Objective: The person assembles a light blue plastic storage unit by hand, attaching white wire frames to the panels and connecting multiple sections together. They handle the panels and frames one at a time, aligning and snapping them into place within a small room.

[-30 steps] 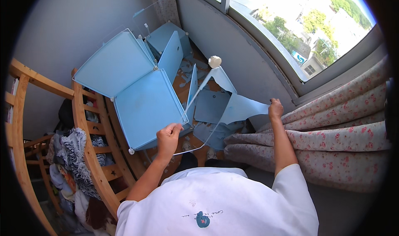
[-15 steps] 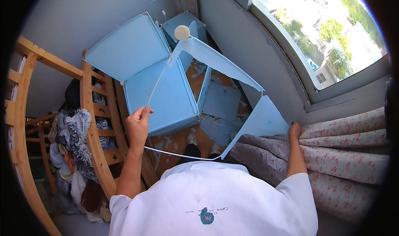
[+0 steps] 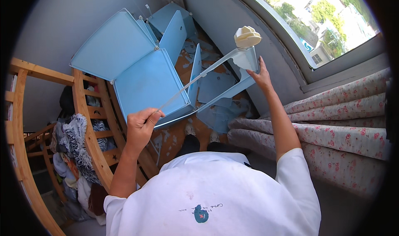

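In front of me is a white wire panel frame (image 3: 171,121) with strips of torn light blue plastic sheet (image 3: 243,84) hanging along its sides. My left hand (image 3: 141,126) is closed in a pinch round the frame's near left end. A cream round connector (image 3: 247,37) with slotted ribs sits on the far right corner. Just below it, my right hand (image 3: 262,77) has its thumb and fingers at the edge of the plastic sheet, apparently gripping it; the fingers behind the sheet are partly hidden. The frame's middle is open, and the floor shows through.
Blue panel cubes (image 3: 150,84) stand beyond my left hand, with a loose blue panel (image 3: 173,33) leaning behind. Torn plastic pieces (image 3: 220,115) litter the wooden floor around my feet. A wooden bunk frame (image 3: 93,140) holds clothes at left; a flowered curtain (image 3: 332,132) and window wall are right.
My right hand has left the sheet's near right end and moved up beside the connector. The frame has swung, carrying the connector to the right; my left hand still grips its end, slightly nearer.
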A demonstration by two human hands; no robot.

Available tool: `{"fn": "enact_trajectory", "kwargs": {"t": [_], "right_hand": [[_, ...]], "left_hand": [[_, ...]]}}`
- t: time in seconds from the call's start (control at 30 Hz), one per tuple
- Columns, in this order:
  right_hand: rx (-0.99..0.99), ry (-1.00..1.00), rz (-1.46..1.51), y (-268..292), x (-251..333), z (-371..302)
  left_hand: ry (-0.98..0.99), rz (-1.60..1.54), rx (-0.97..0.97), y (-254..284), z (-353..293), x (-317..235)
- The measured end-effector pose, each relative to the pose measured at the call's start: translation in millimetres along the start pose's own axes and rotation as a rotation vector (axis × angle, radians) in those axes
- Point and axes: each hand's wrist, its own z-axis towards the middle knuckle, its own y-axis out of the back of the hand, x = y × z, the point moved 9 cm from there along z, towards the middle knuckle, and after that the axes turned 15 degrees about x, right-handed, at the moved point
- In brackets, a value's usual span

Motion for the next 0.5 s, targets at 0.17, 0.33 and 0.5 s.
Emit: {"fn": "enact_trajectory", "kwargs": {"t": [0.17, 0.33, 0.5], "right_hand": [[0.053, -0.113, 0.083, -8, -2, 10], [0.274, -0.101, -0.019, -32, 8, 5], [0.322, -0.242, -0.249, -34, 27, 0]], "left_hand": [[0.038, -0.085, -0.086, 13, -13, 6], [0.144, -0.234, -0.237, 26, -27, 36], [0.27, -0.331, -0.315, 19, -32, 60]]}}
